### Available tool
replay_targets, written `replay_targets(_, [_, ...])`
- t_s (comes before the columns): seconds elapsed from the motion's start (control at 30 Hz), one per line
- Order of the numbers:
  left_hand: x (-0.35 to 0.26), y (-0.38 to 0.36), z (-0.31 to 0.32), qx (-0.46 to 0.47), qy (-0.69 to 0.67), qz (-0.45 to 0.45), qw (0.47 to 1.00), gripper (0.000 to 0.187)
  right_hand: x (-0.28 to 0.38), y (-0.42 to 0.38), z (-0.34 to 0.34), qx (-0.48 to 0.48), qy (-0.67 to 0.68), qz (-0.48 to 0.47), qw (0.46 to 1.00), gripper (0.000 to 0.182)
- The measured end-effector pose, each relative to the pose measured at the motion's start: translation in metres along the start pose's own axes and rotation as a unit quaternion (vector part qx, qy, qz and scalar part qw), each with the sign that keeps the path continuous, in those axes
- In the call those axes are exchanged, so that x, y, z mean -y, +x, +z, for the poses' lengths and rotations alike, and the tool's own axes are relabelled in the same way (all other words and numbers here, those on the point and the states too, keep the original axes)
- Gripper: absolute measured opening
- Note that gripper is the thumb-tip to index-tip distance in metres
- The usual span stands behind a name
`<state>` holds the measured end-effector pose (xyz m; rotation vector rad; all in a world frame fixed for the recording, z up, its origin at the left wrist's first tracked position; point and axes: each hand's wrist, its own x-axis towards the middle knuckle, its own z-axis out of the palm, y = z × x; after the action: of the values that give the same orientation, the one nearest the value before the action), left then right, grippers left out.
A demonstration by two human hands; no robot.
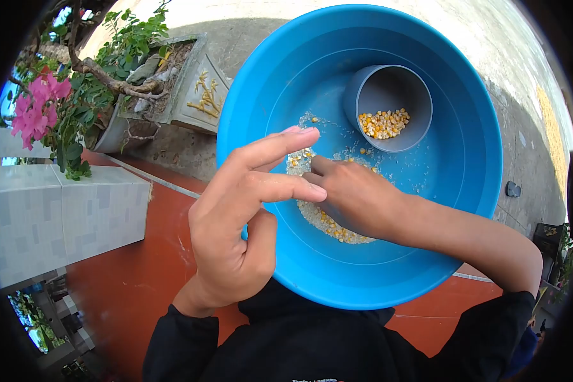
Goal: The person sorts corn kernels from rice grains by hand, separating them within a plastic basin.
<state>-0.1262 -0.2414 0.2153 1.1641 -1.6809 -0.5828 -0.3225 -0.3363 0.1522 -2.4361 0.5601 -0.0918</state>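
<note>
A large blue basin (455, 210) fills the middle of the head view. Inside it lies a mix of white grains and yellow corn kernels (337, 230), mostly at the lower left of its floor. My right hand (356, 197) reaches down into this mix with fingers curled; the fingertips are hidden. Raised over the basin's left rim, my left hand (232, 213) holds nothing, its fingers stretched apart and its index fingertip overlapping the right hand in view. A grey bowl (395, 89) sits tilted at the basin's upper right, with yellow corn kernels (384, 123) in it.
A planter (194, 95) with a woody plant and pink flowers (39, 105) stands at the upper left. Below it is a tiled ledge (63, 216). The floor (127, 280) is red, and grey concrete (522, 146) lies beyond the basin.
</note>
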Motion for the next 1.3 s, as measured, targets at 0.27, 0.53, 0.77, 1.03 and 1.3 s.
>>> replay_targets(0.27, [-0.022, -0.043, 0.003, -0.086, -0.271, -0.091, 0.954, 0.02, 0.004, 0.003, 0.008, 0.039, 0.023, -0.001, 0.999, 0.01])
replay_targets(0.53, [-0.039, -0.053, 0.036, -0.151, -0.473, -0.212, 0.842, 0.067, 0.024, -0.014, -0.029, -0.014, 0.04, -0.007, 0.999, 0.014])
replay_targets(0.77, [-0.041, -0.032, 0.053, -0.229, -0.63, -0.23, 0.706, 0.076, 0.053, -0.042, -0.062, -0.069, 0.039, -0.001, 0.997, 0.011])
replay_targets(1.03, [-0.034, -0.022, 0.072, -0.064, -0.722, -0.382, 0.574, 0.071, 0.073, -0.062, -0.067, -0.089, 0.071, -0.026, 0.993, 0.022])
replay_targets(1.3, [-0.037, -0.02, 0.081, -0.046, -0.752, -0.378, 0.538, 0.068, 0.077, -0.073, -0.076, -0.109, 0.136, 0.001, 0.985, 0.03])
